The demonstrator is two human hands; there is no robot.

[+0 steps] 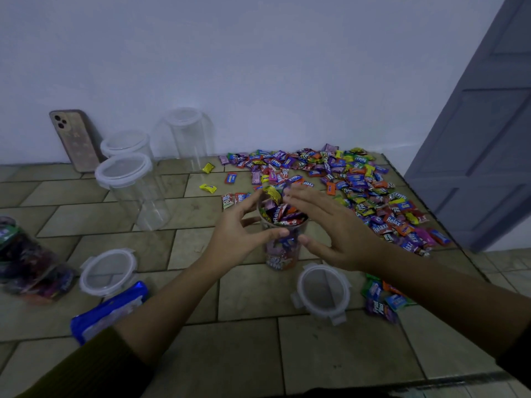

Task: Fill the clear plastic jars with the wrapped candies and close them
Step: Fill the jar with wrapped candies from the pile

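"Relaxa" reads on many candy wrappers (391, 221) at right of centre and in the open jar (283, 225).

Centre: open jar (283, 239) heaped with candies, your hands either side | Behind and right: loose candy spread (359, 185) | Near right: lid (323, 291) on table | Left rear: three lidded jars (126, 173), phone (76, 139) propped against wall behind them

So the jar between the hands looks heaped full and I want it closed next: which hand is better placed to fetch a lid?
Probably the right hand: a loose lid lies just below its wrist, beside the full jar. The other lid sits farther left.
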